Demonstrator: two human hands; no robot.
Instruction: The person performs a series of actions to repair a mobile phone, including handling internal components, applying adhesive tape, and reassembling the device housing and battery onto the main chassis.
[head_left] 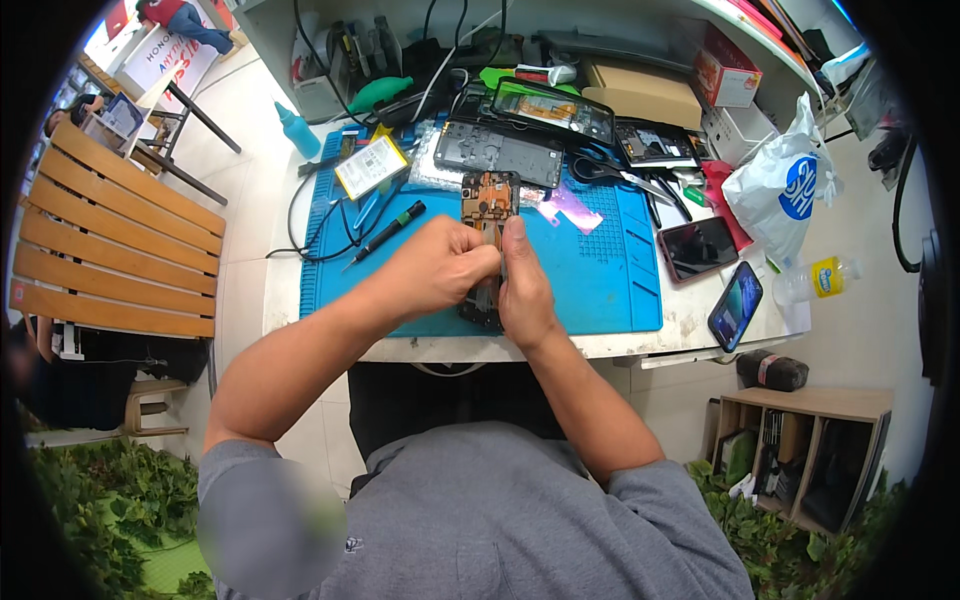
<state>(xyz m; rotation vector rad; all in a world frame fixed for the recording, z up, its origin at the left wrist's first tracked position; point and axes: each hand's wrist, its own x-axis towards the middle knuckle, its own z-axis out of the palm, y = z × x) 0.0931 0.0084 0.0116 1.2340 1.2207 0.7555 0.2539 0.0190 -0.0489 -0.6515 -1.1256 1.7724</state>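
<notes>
At frame centre, I've got both bare hands on one job: an opened phone (491, 193), upper internals exposed, long axis running up the frame. It sits over the near half of the blue work mat (612, 285); can't tell if it touches.

Right hand (528, 295): grasping the phone along its right edge, thumb up the side. Left hand (455, 265): reaches in from the left, fingers curled in over the phone's middle. Can't tell if they pinch anything; knuckles block my view.

Just left of the left hand: black-and-green screwdriver (385, 235), flat on the mat, tip toward lower left. Above that, white battery (371, 167) with yellow edging, black cable (292, 225) looping left of it.

Above the phone: bare black phone frame (490, 152), a second phone frame (552, 108) behind it. Right of these: black-handled scissors (597, 170), purple film piece (573, 211) below them.

Right of the mat: dark phone (698, 248) lying flat, phone with lit screen (736, 305) near the table edge, clear bottle (797, 284) with yellow label, white plastic bag (770, 190) above.

Upper left: light-blue squeeze bottle (298, 132), green blower bulb (380, 95). Far left: slatted wooden bench (120, 225).
</notes>
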